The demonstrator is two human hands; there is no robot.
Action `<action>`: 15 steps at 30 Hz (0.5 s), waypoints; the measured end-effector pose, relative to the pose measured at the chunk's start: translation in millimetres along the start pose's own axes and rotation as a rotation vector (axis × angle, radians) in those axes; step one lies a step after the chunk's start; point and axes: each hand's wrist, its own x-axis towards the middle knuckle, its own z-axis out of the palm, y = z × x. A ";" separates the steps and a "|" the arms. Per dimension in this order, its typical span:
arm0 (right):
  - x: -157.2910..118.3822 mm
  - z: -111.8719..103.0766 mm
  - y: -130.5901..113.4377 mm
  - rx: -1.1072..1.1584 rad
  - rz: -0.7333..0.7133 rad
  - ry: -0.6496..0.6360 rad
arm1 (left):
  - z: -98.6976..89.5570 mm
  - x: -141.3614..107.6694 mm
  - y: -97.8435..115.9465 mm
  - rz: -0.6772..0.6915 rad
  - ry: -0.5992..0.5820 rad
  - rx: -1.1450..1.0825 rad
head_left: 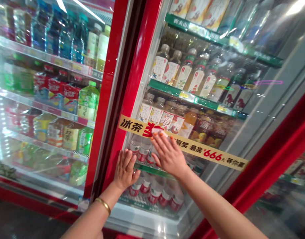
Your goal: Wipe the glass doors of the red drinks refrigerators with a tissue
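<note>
My right hand (168, 151) lies against the glass door (192, 179) of a drinks fridge, over a yellow banner (224, 158) with black and red lettering. Beneath its fingertips a small white cloth (158, 131) is pressed to the banner; most of it is hidden by the fingers. My left hand (126, 169) rests flat with fingers out at the left edge of the same door, by its red frame (142, 46). A gold bangle (104, 205) circles the left wrist.
Behind the glass, bottles (186, 71) stand on shelves with green edges (192, 96). A neighbouring fridge (42, 59) on the left holds more bottled drinks. Another red frame (274, 156) slants along the right side. Reflections streak the glass.
</note>
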 end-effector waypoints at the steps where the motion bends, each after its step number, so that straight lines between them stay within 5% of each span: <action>1: 10.4 -4.0 7.7 -0.017 0.105 0.030 | -0.2 -1.0 -0.8 0.001 -0.003 -0.001; 4: 57.9 -2.3 1.8 0.009 0.285 0.068 | -2.1 -2.7 -3.5 0.004 -0.002 -0.024; 7: 72.6 17.9 -34.4 0.074 0.036 -0.069 | -3.2 -1.4 -6.1 0.015 0.007 -0.078; 9: 41.5 28.7 -55.4 0.092 -0.135 -0.159 | -2.8 0.3 -7.2 0.023 0.014 -0.112; 11: -17.0 27.4 -60.1 0.072 -0.160 -0.164 | -2.7 1.4 -7.1 0.022 0.016 -0.126; 13: -82.2 14.5 -42.5 0.008 0.004 -0.094 | -3.1 1.8 -5.9 0.017 0.003 -0.124; 15: -129.0 -1.0 -9.4 -0.132 0.354 0.009 | -3.4 2.0 -4.4 0.016 -0.016 -0.110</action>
